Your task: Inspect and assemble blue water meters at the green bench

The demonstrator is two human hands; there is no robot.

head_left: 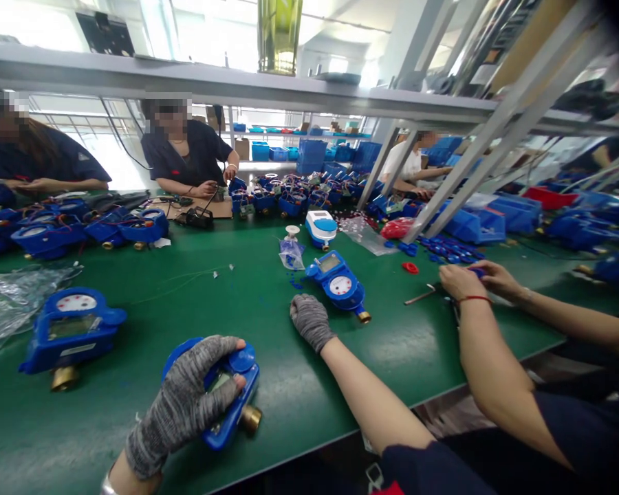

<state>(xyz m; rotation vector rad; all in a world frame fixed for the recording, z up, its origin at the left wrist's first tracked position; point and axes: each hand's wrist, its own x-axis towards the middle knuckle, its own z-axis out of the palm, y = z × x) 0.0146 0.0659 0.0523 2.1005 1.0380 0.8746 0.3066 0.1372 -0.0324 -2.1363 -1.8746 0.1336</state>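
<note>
My left hand (193, 392), in a grey fingerless glove, is closed over a blue water meter (227, 412) lying on the green table, its brass fitting pointing right. The palm and fingers cover much of the meter's face. My right hand (312, 322), gloved the same way, rests on the table with its fingers curled; whatever is inside them, if anything, is hidden. Just beyond it lies another blue water meter (339, 283) with a white dial and a small display. Farther left sits a third blue water meter (75, 333).
Behind my right hand are a small plastic bag (291, 254) and a white-and-blue meter (321, 228). A co-worker's hands (469, 280) work at the right, near a metal hex key (419, 295) and a red ring (410, 267). Slanted metal posts (457, 165) rise at the right.
</note>
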